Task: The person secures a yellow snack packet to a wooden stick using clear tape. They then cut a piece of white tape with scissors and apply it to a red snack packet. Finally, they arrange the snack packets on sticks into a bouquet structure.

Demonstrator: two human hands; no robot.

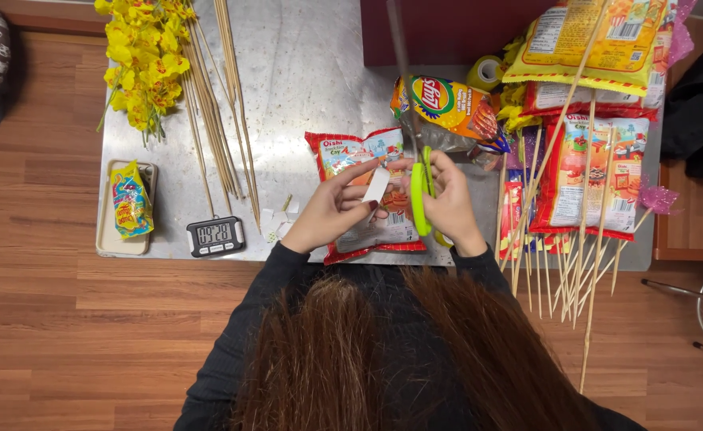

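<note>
My left hand [331,209] pinches a short white strip of tape [376,185] above a red snack bag [367,195] that lies on the metal table [303,72]. My right hand [449,203] grips green-handled scissors [421,195], whose blades point away from me toward the strip. A long wooden skewer [399,56] rises from between my hands toward the far edge. An orange-and-yellow chip bag [447,108] lies just beyond my right hand.
Several snack bags taped to skewers [591,172] pile up at the right. A bundle of bare skewers [219,104] and yellow artificial flowers [144,56] lie at the left. A digital timer [215,235], a tray with a small packet [130,203] and a tape roll [487,72] are also there.
</note>
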